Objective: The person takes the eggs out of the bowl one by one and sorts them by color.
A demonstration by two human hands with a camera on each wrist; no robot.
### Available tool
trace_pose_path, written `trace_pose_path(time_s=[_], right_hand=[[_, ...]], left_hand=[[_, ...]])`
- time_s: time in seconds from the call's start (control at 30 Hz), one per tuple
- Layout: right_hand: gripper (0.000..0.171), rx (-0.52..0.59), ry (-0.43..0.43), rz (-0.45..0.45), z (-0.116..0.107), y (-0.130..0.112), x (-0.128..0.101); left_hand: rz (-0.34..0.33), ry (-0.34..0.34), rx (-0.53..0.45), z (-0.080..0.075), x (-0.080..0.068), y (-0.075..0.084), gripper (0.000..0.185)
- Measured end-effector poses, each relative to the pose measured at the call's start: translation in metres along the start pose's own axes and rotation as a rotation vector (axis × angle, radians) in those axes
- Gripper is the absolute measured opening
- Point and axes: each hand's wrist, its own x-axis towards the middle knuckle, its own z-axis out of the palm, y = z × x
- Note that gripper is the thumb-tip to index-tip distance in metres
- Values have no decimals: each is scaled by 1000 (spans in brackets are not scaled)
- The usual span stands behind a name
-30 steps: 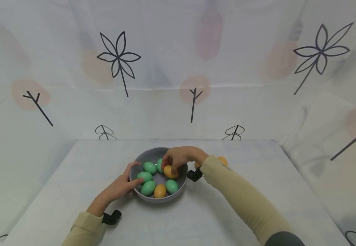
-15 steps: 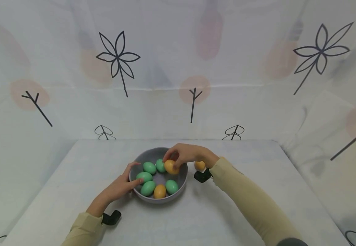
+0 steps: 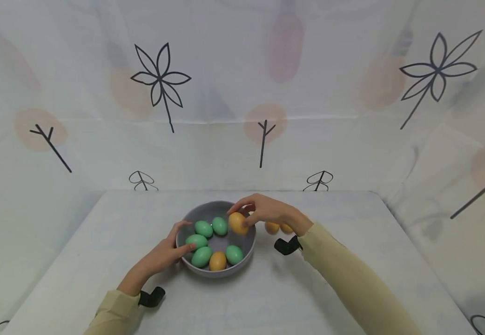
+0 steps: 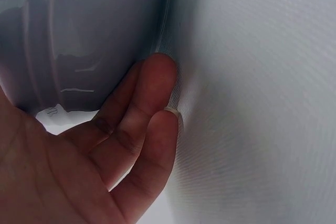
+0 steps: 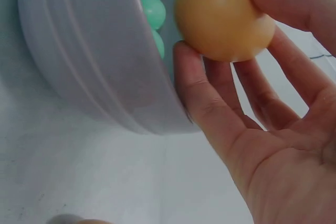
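Left hand point(image 3: 165, 253): grips bowl point(image 3: 202, 212), left side
Right hand point(image 3: 268, 210): pinches orange egg point(image 3: 237, 224) above bowl
Green eggs point(image 3: 204, 228): in bowl

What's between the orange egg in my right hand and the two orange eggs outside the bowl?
The right rim of the bowl: your right hand holds the egg over the bowl's inside, and the other two lie just past that rim. Apart from the hand, nothing visible stands between.

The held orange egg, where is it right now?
In the head view, the held orange egg is in the right grip, over the right side of the gray bowl, just right of a green egg.
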Motion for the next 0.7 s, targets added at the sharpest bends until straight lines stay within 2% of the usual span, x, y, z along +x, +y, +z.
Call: trace_pose_path(time_s=[0.27,0.53,0.7], right_hand=[[48,111,62,-13,-2,7,-18],[48,162,107,76,-4,15,-39],[46,271,117,67,-8,21,-48]], left_hand=[[3,-6,-10,0,0,0,66],[-5,-8,-11,0,0,-2,65],[5,-10,-14,0,-1,0,66]])
